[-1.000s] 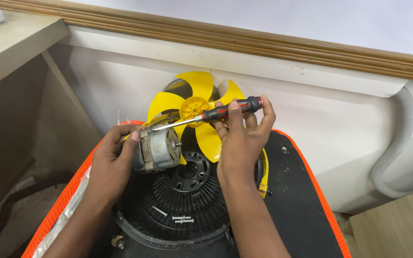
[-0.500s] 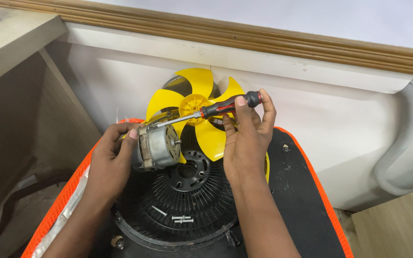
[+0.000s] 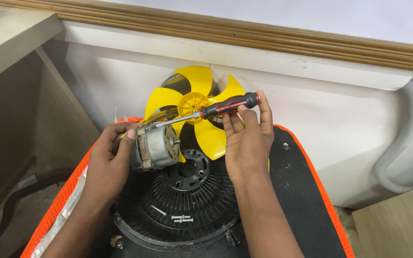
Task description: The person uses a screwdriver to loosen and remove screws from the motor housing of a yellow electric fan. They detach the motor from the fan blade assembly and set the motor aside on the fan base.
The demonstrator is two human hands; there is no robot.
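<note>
I see no packages, labels, signs or screens anywhere in my view
</note>
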